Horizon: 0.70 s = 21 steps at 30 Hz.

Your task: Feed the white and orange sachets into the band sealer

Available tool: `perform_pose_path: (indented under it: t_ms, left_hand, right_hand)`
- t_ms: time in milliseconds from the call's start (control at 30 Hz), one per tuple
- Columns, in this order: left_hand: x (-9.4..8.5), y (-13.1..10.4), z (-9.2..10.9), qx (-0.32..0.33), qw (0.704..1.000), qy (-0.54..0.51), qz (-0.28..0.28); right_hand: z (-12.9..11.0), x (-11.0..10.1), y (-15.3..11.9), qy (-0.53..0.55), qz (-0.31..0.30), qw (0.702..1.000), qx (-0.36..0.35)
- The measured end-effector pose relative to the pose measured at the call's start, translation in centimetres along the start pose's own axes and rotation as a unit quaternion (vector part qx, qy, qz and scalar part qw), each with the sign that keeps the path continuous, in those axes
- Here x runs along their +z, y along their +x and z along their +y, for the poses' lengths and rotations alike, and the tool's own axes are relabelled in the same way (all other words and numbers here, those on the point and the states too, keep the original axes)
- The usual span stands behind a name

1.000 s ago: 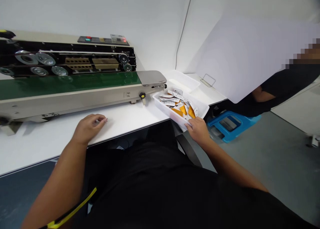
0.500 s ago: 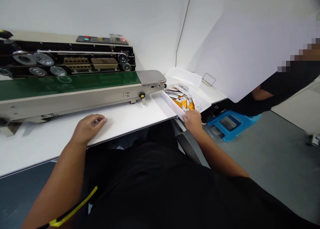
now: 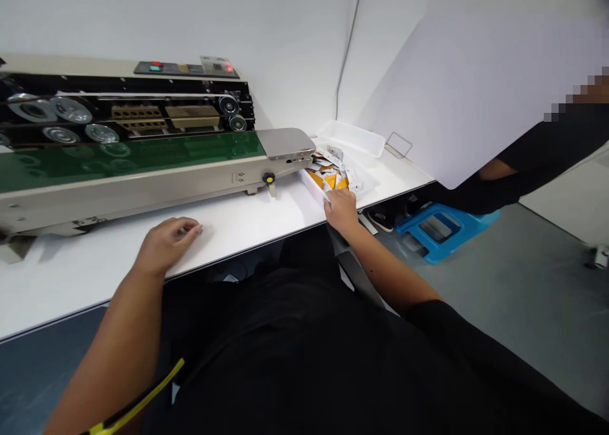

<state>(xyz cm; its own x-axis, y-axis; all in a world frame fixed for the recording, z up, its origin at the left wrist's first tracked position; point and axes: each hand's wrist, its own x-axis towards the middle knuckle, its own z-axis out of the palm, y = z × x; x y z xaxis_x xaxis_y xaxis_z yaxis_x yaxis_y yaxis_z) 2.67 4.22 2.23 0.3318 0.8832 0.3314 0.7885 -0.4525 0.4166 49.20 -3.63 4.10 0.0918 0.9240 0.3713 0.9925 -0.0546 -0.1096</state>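
My right hand (image 3: 341, 210) grips the near corner of a white plastic bin (image 3: 314, 188), fingers over its rim. Inside the bin lie many small sachets (image 3: 335, 168), white-grey and orange. The bin sits on the white table, its left side close to the end of a band sealer (image 3: 190, 175) with a green conveyor belt. On the tabletop in front of the sealer rests my left hand (image 3: 166, 245). Its fingers are curled, the thumb close to the index fingertip, with nothing visible in it.
A second white bin (image 3: 352, 138) stands behind, beside a thin wire frame (image 3: 398, 144). To the right a large pale panel (image 3: 442, 99) partly hides a person in dark clothing. A blue plastic stool (image 3: 440, 232) is on the floor past the table's edge.
My right hand has moved the bin of sachets leftward and back, further onto the table and nearer the sealer's end. My left hand has stayed put. The view has shifted slightly.
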Motion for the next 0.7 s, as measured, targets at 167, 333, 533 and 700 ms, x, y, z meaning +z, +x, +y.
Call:
perform_pose_path:
  t_ms: [167, 333, 533, 700]
  left_hand:
    - [0.1, 0.0, 0.0, -0.002, 1.0, -0.001, -0.011]
    - [0.0, -0.2, 0.2, 0.008, 1.0, -0.006, -0.013]
    - [0.0, -0.3, 0.3, 0.041, 0.999, 0.002, -0.015]
    - [-0.6, -0.1, 0.8, 0.028, 0.999, -0.002, -0.022]
  right_hand:
    - [-0.1, 0.1, 1.8, -0.007, -0.035, 0.999, 0.01]
    - [0.9, 0.7, 2.9, 0.013, -0.034, 0.999, 0.013]
    - [3.6, -0.7, 3.0, 0.145, 0.093, 0.984, -0.054]
    - [7.2, -2.7, 8.8, 0.156, 0.072, 0.984, -0.056]
